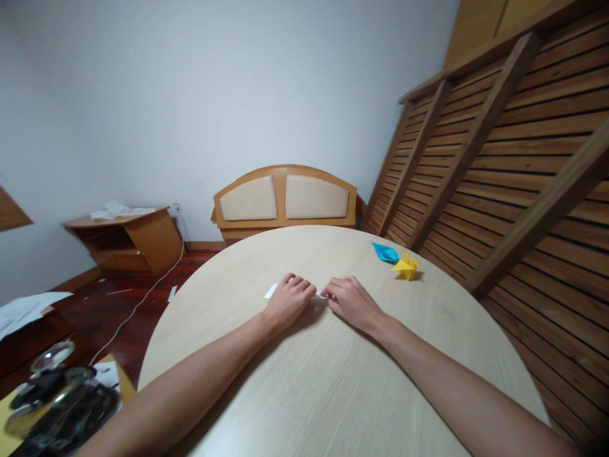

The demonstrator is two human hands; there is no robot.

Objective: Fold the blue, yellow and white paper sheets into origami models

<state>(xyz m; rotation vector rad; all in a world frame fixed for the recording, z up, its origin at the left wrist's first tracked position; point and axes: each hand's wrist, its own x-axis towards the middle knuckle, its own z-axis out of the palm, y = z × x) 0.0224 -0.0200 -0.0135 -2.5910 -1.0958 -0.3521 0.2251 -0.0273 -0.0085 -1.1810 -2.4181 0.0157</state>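
Observation:
A folded piece of white paper (270, 291) lies on the round wooden table (304, 393), mostly covered by my hands. My left hand (292, 298) rests over its middle, fingers curled and pressed together against it. A pale corner sticks out to the left of that hand. On the other side, my right hand (349, 301) pinches the paper's right end between thumb and fingers. A thin strip of it shows in the gap between both hands. Beyond my right hand sit a blue folded-paper boat (385, 252) and a yellow origami figure (406, 266).
Past the table's far edge stands a headboard (285, 193) with cream panels. A slatted wooden frame (499, 165) leans along the right. To the left are a low cabinet (147, 244) topped with papers, a white cable (137, 308) on the floor, and a glass-lidded dark object (71, 400).

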